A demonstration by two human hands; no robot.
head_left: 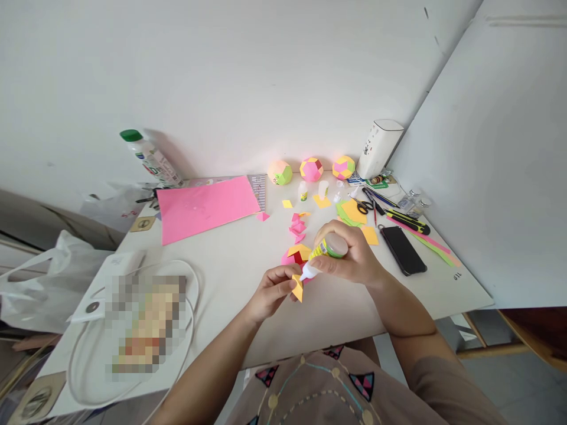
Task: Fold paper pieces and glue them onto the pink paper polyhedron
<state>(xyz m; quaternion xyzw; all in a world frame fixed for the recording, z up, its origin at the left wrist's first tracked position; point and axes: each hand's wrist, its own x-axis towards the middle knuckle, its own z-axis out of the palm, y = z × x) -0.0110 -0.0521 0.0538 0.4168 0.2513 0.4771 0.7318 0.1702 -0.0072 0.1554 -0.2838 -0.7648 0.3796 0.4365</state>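
Pinched in the fingers of my left hand (pixel 271 293) is a small folded yellow paper piece (pixel 298 289). My right hand (pixel 348 257) is wrapped round a glue bottle (pixel 325 252), tilted nozzle-down, its tip at the upper edge of the yellow piece; whether it touches I cannot tell. Just behind, partly hidden by the bottle and my hands, lies a partly built paper ball (pixel 290 256) in pink, yellow and red. Several folded pink paper pieces (pixel 297 227) lie beyond it.
Three finished paper balls (pixel 311 169) stand along the wall. A pink sheet (pixel 208 209) lies at left, with a white cable (pixel 195 295) nearer. To the right are scissors (pixel 365 206), paper squares (pixel 354 211), a cutter (pixel 407 223) and a phone (pixel 403 250).
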